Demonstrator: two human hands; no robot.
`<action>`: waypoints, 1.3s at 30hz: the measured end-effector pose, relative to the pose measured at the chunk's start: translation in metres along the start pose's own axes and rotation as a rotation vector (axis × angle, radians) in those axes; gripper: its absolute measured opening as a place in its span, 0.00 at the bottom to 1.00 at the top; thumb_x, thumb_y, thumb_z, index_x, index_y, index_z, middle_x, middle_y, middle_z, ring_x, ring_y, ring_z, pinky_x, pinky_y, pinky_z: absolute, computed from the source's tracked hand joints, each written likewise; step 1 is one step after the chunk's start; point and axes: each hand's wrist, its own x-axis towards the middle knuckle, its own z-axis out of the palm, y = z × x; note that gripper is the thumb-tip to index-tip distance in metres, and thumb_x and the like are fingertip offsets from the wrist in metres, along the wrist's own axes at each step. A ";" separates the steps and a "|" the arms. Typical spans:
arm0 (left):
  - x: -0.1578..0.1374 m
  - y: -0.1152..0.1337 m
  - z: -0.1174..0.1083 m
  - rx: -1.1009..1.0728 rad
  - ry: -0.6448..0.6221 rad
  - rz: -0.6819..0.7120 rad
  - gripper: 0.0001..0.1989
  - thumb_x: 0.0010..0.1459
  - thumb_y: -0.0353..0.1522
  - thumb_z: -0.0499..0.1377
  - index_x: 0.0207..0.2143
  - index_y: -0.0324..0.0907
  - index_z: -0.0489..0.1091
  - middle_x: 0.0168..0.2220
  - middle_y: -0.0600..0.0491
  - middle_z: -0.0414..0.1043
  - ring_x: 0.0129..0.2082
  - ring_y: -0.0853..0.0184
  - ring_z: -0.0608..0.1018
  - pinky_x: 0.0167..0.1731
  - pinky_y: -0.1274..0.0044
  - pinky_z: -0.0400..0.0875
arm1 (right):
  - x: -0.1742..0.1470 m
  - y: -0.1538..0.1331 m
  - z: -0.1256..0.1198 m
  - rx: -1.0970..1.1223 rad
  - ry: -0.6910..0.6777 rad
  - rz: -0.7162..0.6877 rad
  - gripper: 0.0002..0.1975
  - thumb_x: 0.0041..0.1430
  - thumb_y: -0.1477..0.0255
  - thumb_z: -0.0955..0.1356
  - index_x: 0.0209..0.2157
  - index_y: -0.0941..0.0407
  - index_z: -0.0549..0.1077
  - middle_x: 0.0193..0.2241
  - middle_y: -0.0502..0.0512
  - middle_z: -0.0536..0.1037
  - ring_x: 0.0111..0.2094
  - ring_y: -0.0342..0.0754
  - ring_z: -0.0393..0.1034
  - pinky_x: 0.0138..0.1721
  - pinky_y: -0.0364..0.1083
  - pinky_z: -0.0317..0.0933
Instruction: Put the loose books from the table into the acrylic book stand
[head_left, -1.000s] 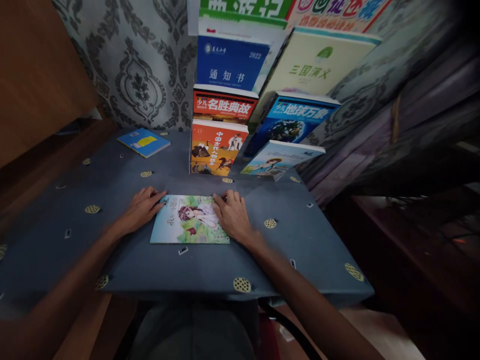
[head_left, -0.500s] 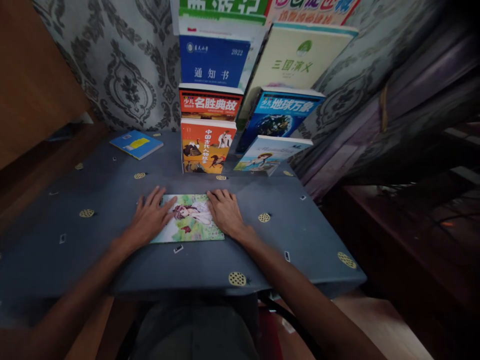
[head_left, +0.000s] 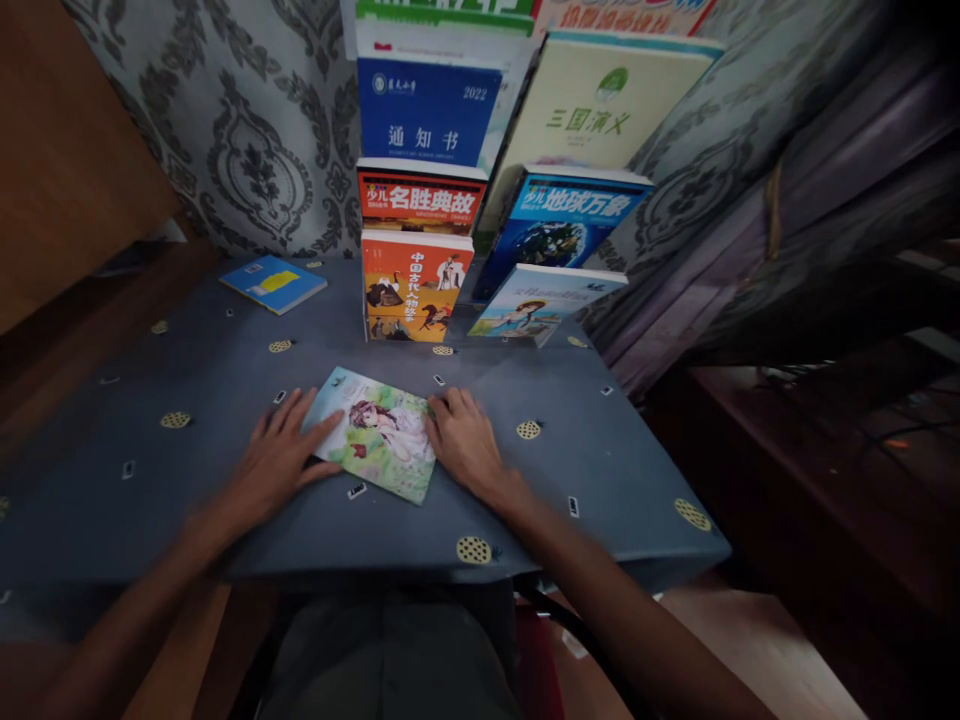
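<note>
A thin book (head_left: 386,435) with a drawn girl and green leaves on its cover lies flat and askew on the cloth-covered table. Its upper left corner points away from me and its lower right corner toward me. At the book's left edge is my left hand (head_left: 281,450), open, with fingers spread and the thumb reaching over the cover. My right hand (head_left: 465,440) rests palm down against the right edge, its fingers side by side and slightly bent, the tips touching the book. Neither hand is closed around it.
Behind the book stands a tiered rack holding several books, among them an orange book (head_left: 416,287), a blue globe book (head_left: 559,225) and a light blue book (head_left: 544,303). A blue book (head_left: 274,284) lies at the back left. Patterned curtains (head_left: 262,150) hang behind the table (head_left: 247,540).
The book has turned clockwise from lying square to the table edge. Both hands moved with it: my left hand shifted left, my right hand slightly right and toward me.
</note>
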 end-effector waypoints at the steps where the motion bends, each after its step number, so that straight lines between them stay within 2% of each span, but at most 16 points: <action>1: 0.003 -0.009 -0.003 -0.009 -0.013 -0.027 0.28 0.65 0.51 0.49 0.64 0.53 0.62 0.69 0.43 0.53 0.67 0.43 0.56 0.58 0.49 0.59 | -0.010 -0.002 -0.001 0.005 -0.003 0.011 0.15 0.69 0.69 0.60 0.47 0.60 0.74 0.45 0.64 0.75 0.47 0.57 0.67 0.48 0.53 0.61; 5: 0.014 -0.030 -0.009 -0.086 -0.050 -0.121 0.26 0.67 0.46 0.45 0.61 0.47 0.66 0.62 0.41 0.64 0.58 0.47 0.69 0.54 0.54 0.66 | -0.048 -0.009 -0.003 0.067 -0.004 -0.028 0.11 0.68 0.68 0.62 0.42 0.57 0.74 0.39 0.61 0.75 0.42 0.54 0.69 0.43 0.51 0.64; 9: 0.019 -0.019 -0.003 -0.161 0.006 -0.172 0.25 0.67 0.41 0.43 0.59 0.43 0.67 0.59 0.42 0.68 0.58 0.49 0.69 0.55 0.55 0.66 | -0.055 -0.014 -0.007 0.151 0.017 -0.029 0.10 0.68 0.69 0.63 0.41 0.56 0.75 0.38 0.58 0.75 0.39 0.52 0.70 0.41 0.49 0.64; 11: 0.019 -0.009 0.003 -0.193 0.043 -0.204 0.25 0.68 0.40 0.41 0.58 0.41 0.67 0.59 0.41 0.67 0.59 0.50 0.68 0.56 0.55 0.64 | -0.041 -0.019 -0.010 0.167 0.032 -0.036 0.11 0.68 0.70 0.62 0.43 0.56 0.75 0.40 0.59 0.76 0.42 0.54 0.70 0.43 0.50 0.65; 13: 0.019 0.000 0.008 -0.196 0.074 -0.226 0.26 0.68 0.41 0.41 0.58 0.39 0.66 0.60 0.40 0.66 0.61 0.50 0.67 0.58 0.56 0.62 | -0.019 -0.029 -0.011 0.180 0.030 -0.104 0.13 0.69 0.71 0.60 0.47 0.57 0.74 0.45 0.61 0.76 0.46 0.55 0.69 0.48 0.52 0.64; 15: 0.019 0.005 0.013 -0.164 0.101 -0.226 0.27 0.67 0.42 0.42 0.59 0.37 0.65 0.61 0.38 0.64 0.62 0.49 0.65 0.60 0.56 0.59 | 0.008 -0.045 -0.007 0.210 0.016 -0.218 0.16 0.70 0.71 0.58 0.54 0.58 0.70 0.53 0.62 0.74 0.53 0.55 0.68 0.53 0.53 0.63; 18: 0.018 0.009 0.018 -0.124 0.142 -0.193 0.27 0.67 0.40 0.44 0.59 0.33 0.62 0.62 0.34 0.61 0.63 0.47 0.63 0.61 0.55 0.58 | 0.046 -0.075 0.007 0.261 0.008 -0.432 0.21 0.71 0.72 0.57 0.61 0.63 0.62 0.64 0.66 0.65 0.64 0.53 0.58 0.64 0.53 0.53; 22: 0.016 0.010 0.020 -0.140 0.163 -0.153 0.25 0.67 0.37 0.43 0.60 0.35 0.59 0.63 0.35 0.59 0.64 0.49 0.63 0.60 0.56 0.60 | 0.078 -0.096 0.025 0.326 -0.044 -0.532 0.22 0.72 0.71 0.54 0.64 0.61 0.59 0.65 0.62 0.63 0.66 0.49 0.56 0.66 0.54 0.50; 25: 0.015 0.010 0.018 -0.117 0.137 -0.161 0.26 0.67 0.40 0.44 0.61 0.34 0.59 0.64 0.34 0.58 0.66 0.47 0.60 0.61 0.55 0.58 | 0.087 -0.084 0.030 0.330 -0.066 -0.484 0.23 0.71 0.72 0.56 0.64 0.63 0.59 0.66 0.66 0.61 0.68 0.51 0.54 0.67 0.55 0.49; 28: 0.015 0.011 0.017 -0.102 0.105 -0.175 0.27 0.68 0.41 0.44 0.62 0.35 0.59 0.65 0.35 0.58 0.66 0.48 0.60 0.62 0.55 0.57 | 0.088 -0.055 0.032 0.358 -0.080 -0.374 0.24 0.71 0.73 0.56 0.64 0.67 0.59 0.66 0.70 0.61 0.69 0.52 0.50 0.68 0.56 0.46; 31: 0.016 0.012 0.017 -0.103 0.099 -0.184 0.26 0.68 0.42 0.44 0.63 0.38 0.58 0.65 0.37 0.58 0.66 0.49 0.60 0.62 0.56 0.56 | 0.086 -0.024 0.034 0.441 -0.099 -0.382 0.24 0.72 0.71 0.54 0.66 0.63 0.57 0.67 0.66 0.59 0.70 0.50 0.49 0.69 0.58 0.44; 34: 0.015 0.011 0.016 -0.099 0.092 -0.190 0.27 0.67 0.42 0.44 0.63 0.38 0.58 0.66 0.38 0.58 0.66 0.49 0.60 0.62 0.56 0.55 | 0.083 0.000 0.035 0.578 -0.121 -0.439 0.24 0.73 0.69 0.53 0.66 0.56 0.58 0.67 0.59 0.60 0.68 0.47 0.52 0.69 0.59 0.40; 37: 0.015 0.011 0.015 -0.085 0.075 -0.198 0.27 0.68 0.42 0.43 0.63 0.38 0.58 0.66 0.38 0.57 0.66 0.50 0.60 0.63 0.57 0.55 | 0.076 0.017 0.031 0.758 -0.140 -0.457 0.23 0.73 0.67 0.54 0.65 0.52 0.60 0.63 0.55 0.67 0.65 0.47 0.59 0.70 0.60 0.39; 39: 0.015 0.011 0.014 -0.072 0.062 -0.194 0.28 0.68 0.42 0.42 0.62 0.36 0.58 0.66 0.37 0.57 0.66 0.49 0.60 0.62 0.57 0.55 | 0.066 0.025 0.025 0.899 -0.174 -0.455 0.22 0.73 0.65 0.55 0.64 0.52 0.62 0.59 0.55 0.73 0.63 0.48 0.63 0.69 0.60 0.42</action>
